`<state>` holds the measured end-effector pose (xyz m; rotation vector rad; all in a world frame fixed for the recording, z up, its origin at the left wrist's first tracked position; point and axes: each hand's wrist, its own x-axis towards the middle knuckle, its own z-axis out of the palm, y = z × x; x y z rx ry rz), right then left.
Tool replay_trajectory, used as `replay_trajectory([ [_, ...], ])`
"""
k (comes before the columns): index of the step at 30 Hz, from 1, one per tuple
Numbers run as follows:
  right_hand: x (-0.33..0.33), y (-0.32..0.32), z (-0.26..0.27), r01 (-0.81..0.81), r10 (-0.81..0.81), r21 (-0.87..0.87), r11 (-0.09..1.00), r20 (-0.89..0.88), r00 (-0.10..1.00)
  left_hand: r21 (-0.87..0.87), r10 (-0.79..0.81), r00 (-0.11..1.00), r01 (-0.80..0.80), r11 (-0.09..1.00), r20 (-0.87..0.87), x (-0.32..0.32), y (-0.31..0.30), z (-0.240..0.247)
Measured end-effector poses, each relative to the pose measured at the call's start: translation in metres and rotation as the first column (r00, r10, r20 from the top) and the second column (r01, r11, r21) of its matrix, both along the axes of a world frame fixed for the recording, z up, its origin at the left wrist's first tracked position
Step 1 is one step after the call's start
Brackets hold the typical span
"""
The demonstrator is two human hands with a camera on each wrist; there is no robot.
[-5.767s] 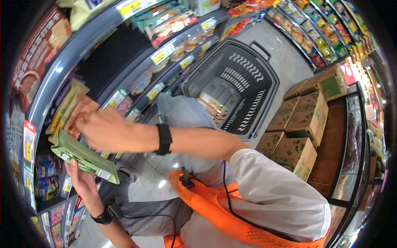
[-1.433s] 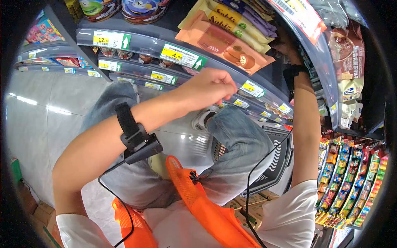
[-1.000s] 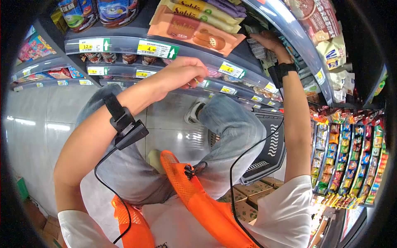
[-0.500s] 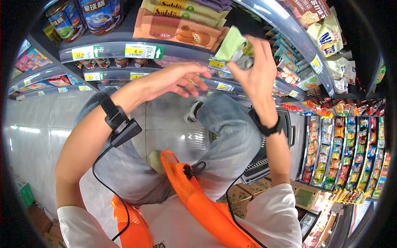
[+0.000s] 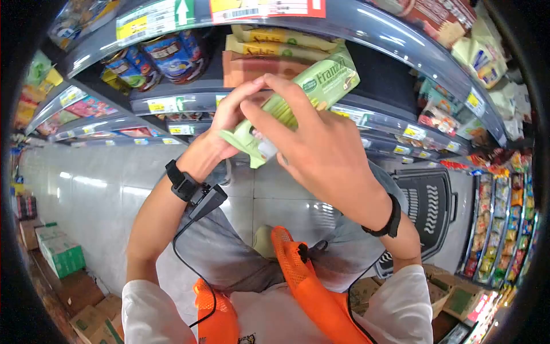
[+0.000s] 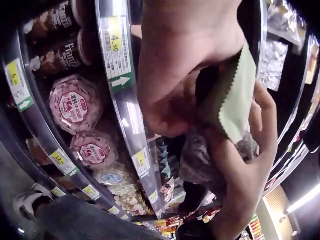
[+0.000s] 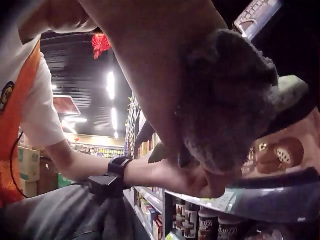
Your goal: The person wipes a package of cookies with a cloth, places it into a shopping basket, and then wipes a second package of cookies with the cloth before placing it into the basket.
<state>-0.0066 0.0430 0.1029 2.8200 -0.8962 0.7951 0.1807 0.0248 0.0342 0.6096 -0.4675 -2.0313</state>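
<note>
A pale green Franzzi snack packet [image 5: 338, 77] slants in front of the shelf in the head view, between both hands. My right hand [image 5: 332, 149] grips it from the near side, its fingers lying across the front. At the lower left end, my left hand [image 5: 226, 117] holds the packet, its fingers curled at the top edge. In the left wrist view the packet's green zigzag end [image 6: 237, 100] shows between the hands. The right wrist view shows its shadowed side [image 7: 230, 100] close to the camera, with my left hand [image 7: 187, 180] under it.
Yellow and peach snack packets [image 5: 252, 69] lie on the shelf behind, beside blue tins [image 5: 175, 57]. Price tags line the shelf edge [image 5: 395, 114]. A dark shopping basket [image 5: 421, 206] stands on the floor at right. Cardboard boxes [image 5: 458, 298] lie behind it.
Earlier my left hand held a green packet at the shelf. More recently my right hand reached deep into the shelf and drew a packet out; my left hand, free then, now holds its end.
</note>
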Motion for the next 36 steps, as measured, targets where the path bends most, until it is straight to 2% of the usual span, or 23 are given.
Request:
replay_trajectory([
  [3,0.006,-0.002,-0.006,-0.109,0.104,0.073,0.991,0.073,0.992,0.023,0.122,0.992,-0.122,0.992,-0.008,0.011,0.0,-0.005],
  [4,0.005,-0.002,-0.007,-0.16,0.15,0.095,0.983,0.102,0.983,-0.011,0.03,0.999,-0.031,0.999,-0.02,0.015,-0.003,-0.008],
  [5,0.004,-0.003,-0.008,-0.207,0.192,0.113,0.972,0.128,0.973,-0.064,0.013,1.0,-0.013,0.998,0.002,0.017,-0.003,-0.007],
  [6,0.003,-0.008,-0.013,-0.293,0.279,0.051,0.955,0.19,0.941,-0.121,-0.005,1.0,0.007,0.993,0.024,0.015,-0.002,0.003],
  [7,0.0,-0.011,-0.012,-0.344,0.318,0.084,0.935,0.228,0.92,-0.179,-0.021,0.999,0.029,0.983,0.045,0.015,-0.001,0.009],
  [8,-0.005,-0.013,-0.011,-0.393,0.352,0.116,0.912,0.266,0.897,-0.169,0.018,0.987,0.009,0.986,0.158,0.016,0.001,0.008],
  [9,-0.01,-0.016,-0.009,-0.441,0.384,0.146,0.885,0.305,0.872,-0.209,-0.011,0.988,0.043,0.977,0.151,0.017,0.003,0.009],
  [10,-0.015,-0.019,-0.006,-0.439,0.333,0.205,0.875,0.404,0.852,-0.248,-0.042,0.989,0.077,0.966,0.144,0.017,0.005,0.01],
  [12,-0.023,-0.038,-0.003,-0.33,0.261,0.032,0.943,0.544,0.798,-0.275,-0.098,0.98,0.143,0.951,0.171,0.016,0.005,0.009],
  [15,-0.029,-0.058,-0.004,-0.133,0.104,-0.009,0.991,0.677,0.729,-0.335,-0.175,0.969,0.225,0.915,0.173,0.008,0.007,0.007],
  [19,-0.026,-0.058,-0.007,-0.071,0.078,-0.036,0.997,0.601,0.795,-0.287,-0.134,0.981,0.17,0.943,0.14,0.004,0.008,0.006],
  [20,-0.024,-0.052,-0.011,-0.095,0.076,0.005,0.995,0.559,0.826,-0.275,-0.145,0.988,0.152,0.949,0.046,0.008,0.008,-0.003],
  [22,-0.013,-0.036,-0.021,-0.228,0.158,0.078,0.971,0.507,0.847,-0.194,-0.095,0.995,0.09,0.977,-0.017,0.011,0.006,-0.013],
  [23,-0.008,-0.032,-0.027,-0.269,0.245,-0.006,0.963,0.436,0.866,-0.152,-0.068,0.997,0.061,0.987,-0.045,0.013,0.005,-0.014],
  [24,-0.003,-0.028,-0.032,-0.315,0.326,-0.088,0.945,0.357,0.876,-0.065,-0.015,0.995,0.022,0.998,0.098,0.007,0.005,-0.006],
  [25,0.0,-0.027,-0.034,-0.363,0.396,-0.165,0.917,0.268,0.878,-0.019,0.021,0.994,-0.019,1.0,0.108,0.001,0.005,-0.002],
  [26,-0.002,-0.026,-0.032,-0.343,0.38,-0.192,0.92,0.217,0.899,-0.064,-0.084,0.99,0.077,0.995,-0.116,0.012,0.0,-0.025],
  [28,-0.011,-0.046,-0.026,-0.269,0.319,-0.21,0.94,0.259,0.912,-0.1,-0.193,0.939,0.171,0.98,-0.284,0.02,-0.003,-0.039],
  [30,-0.024,-0.071,-0.022,-0.163,0.232,-0.25,0.954,0.281,0.931,-0.048,-0.191,0.963,0.186,0.981,-0.19,0.021,0.0,-0.033],
  [31,-0.029,-0.078,-0.021,-0.094,0.177,-0.28,0.955,0.287,0.941,-0.099,-0.189,0.98,0.182,0.978,-0.064,0.02,0.002,-0.027],
  [33,-0.033,-0.078,-0.021,-0.064,0.133,-0.262,0.963,0.254,0.958,-0.2,-0.153,0.97,0.19,0.961,0.187,0.018,0.003,-0.014],
  [34,-0.034,-0.078,-0.022,-0.047,0.11,-0.255,0.966,0.238,0.965,-0.199,-0.045,0.972,0.092,0.976,0.233,0.01,0.008,-0.009],
  [36,-0.021,-0.064,-0.026,-0.089,0.163,-0.242,0.966,0.306,0.938,-0.22,-0.051,0.99,0.079,0.972,0.134,0.011,0.009,-0.012],
])
